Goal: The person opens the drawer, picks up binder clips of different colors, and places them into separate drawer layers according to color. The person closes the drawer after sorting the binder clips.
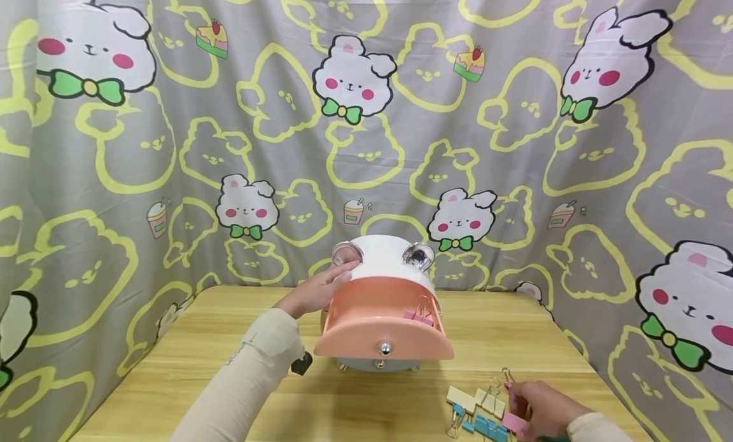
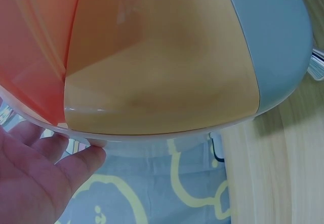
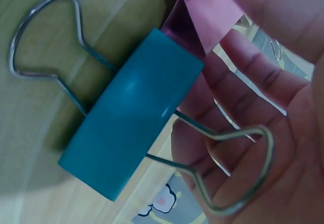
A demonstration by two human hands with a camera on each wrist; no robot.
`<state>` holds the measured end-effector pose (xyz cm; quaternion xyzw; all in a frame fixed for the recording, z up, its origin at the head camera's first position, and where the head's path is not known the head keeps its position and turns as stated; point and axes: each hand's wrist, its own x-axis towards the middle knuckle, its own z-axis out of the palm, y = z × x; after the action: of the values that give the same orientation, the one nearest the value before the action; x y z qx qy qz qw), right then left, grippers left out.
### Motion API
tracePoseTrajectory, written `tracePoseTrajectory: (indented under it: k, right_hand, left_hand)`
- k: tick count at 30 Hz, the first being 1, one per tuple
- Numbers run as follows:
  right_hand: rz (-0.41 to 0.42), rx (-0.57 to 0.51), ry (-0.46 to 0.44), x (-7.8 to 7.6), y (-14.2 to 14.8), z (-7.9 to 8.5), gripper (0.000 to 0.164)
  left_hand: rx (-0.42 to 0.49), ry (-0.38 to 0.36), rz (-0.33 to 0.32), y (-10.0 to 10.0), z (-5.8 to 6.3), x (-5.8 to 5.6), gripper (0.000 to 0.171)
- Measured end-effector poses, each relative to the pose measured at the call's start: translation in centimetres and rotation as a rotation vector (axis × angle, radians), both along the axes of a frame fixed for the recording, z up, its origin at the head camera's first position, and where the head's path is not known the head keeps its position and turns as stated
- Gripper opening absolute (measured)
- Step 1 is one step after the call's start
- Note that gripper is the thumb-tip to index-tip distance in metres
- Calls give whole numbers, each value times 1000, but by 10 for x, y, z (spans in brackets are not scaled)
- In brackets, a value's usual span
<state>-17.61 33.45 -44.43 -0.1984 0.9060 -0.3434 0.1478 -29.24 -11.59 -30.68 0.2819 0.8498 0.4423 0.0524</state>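
Note:
A small drawer cabinet with a white top [image 1: 382, 254] stands on the table, its orange upper drawer [image 1: 366, 337] pulled out. Inside that drawer, toward the right, lies a pink binder clip [image 1: 420, 317]. My left hand [image 1: 316, 292] rests against the cabinet's upper left side by one round silver ear; in the left wrist view its fingers [image 2: 83, 164] touch the rim. At the front right, my right hand [image 1: 543, 409] pinches another pink binder clip [image 3: 215, 19] between thumb and fingers. A teal binder clip [image 3: 131, 115] lies close beside that hand, its wire handles spread.
Cream binder clips [image 1: 461, 399] and teal binder clips [image 1: 490, 428] lie loosely grouped left of my right hand. Below the orange drawer is a grey-blue drawer [image 1: 361, 364] with a silver knob. A patterned curtain [image 1: 355, 162] hangs behind the wooden table [image 1: 240, 302].

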Motion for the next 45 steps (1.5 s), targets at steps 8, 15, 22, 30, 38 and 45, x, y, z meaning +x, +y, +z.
tracePoseTrajectory:
  k: [8, 15, 22, 30, 38, 45]
  right_hand:
    - [35, 60, 60, -1, 0, -3, 36]
    - [-13, 97, 48, -2, -2, -3, 31]
    - [-15, 78, 47, -1, -2, -5, 28]
    - [-8, 77, 50, -2, 1, -6, 27]
    - [26, 68, 57, -2, 6, -2, 25]
    - [23, 57, 49, -1, 7, 0, 21]
  left_hand:
    - [17, -13, -4, -1, -2, 1, 50]
    - [14, -9, -3, -1, -2, 0, 50]
    - [14, -7, -11, -1, -2, -1, 51]
    - [9, -1, -4, 0, -2, -1, 51]
    - [9, -5, 5, -1, -3, 1, 51]
    - [1, 7, 7, 0, -2, 1, 51]
